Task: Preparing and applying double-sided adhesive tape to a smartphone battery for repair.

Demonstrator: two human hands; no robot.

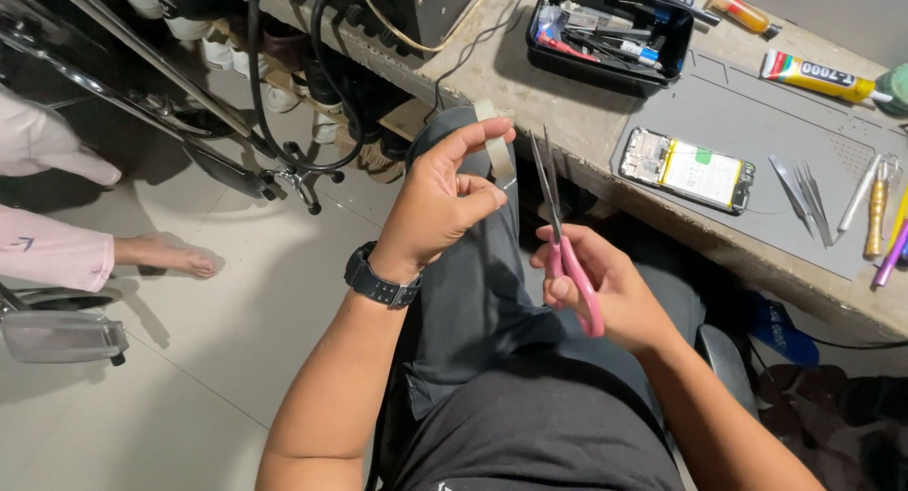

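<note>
Workbench w/ grey mat point(747, 122) sits far right; left hand point(440, 202) pinches tape roll point(496, 149), right hand point(605, 288) grips pink scissors point(564, 231), blades near thumb — likely nick risk.

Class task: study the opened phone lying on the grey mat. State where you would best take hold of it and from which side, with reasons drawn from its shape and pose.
Grip the opened phone by its two long edges, coming down from above. It lies flat on the grey mat with its insides facing up, so pinching the thin sides probably avoids touching the exposed parts. The tweezers lie close to its right end, so the middle of the long edges looks freest.
</note>
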